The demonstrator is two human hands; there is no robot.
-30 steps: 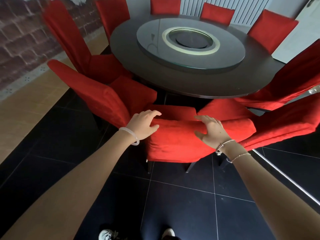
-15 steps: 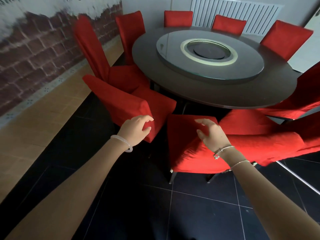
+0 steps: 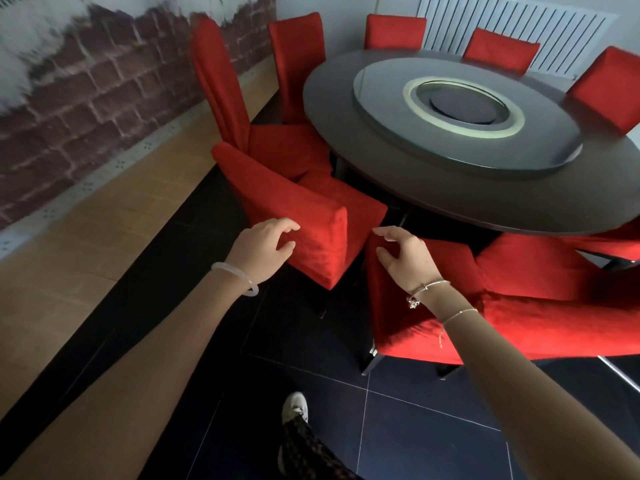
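Observation:
A red-covered chair (image 3: 311, 220) stands at the round dark table (image 3: 450, 199), its back toward me. My left hand (image 3: 263, 247) is at the near top corner of that chair's back, fingers loosely curled, with nothing gripped. A second red chair (image 3: 391, 320) stands just to the right. My right hand (image 3: 405, 256) hovers in front of the left top corner of its back, fingers loosely bent and holding nothing. Whether either hand touches the fabric I cannot tell.
Several more red chairs (image 3: 294, 64) ring the table, which carries a glass turntable (image 3: 381, 109). A brick-pattern wall (image 3: 86, 98) runs along the left, a white radiator (image 3: 512, 22) at the back. My foot (image 3: 296, 407) is on dark floor tiles.
Both hands have let go of the back of the right chair and moved left. My left hand has arrived at the neighbouring chair's back. The view has swung left too.

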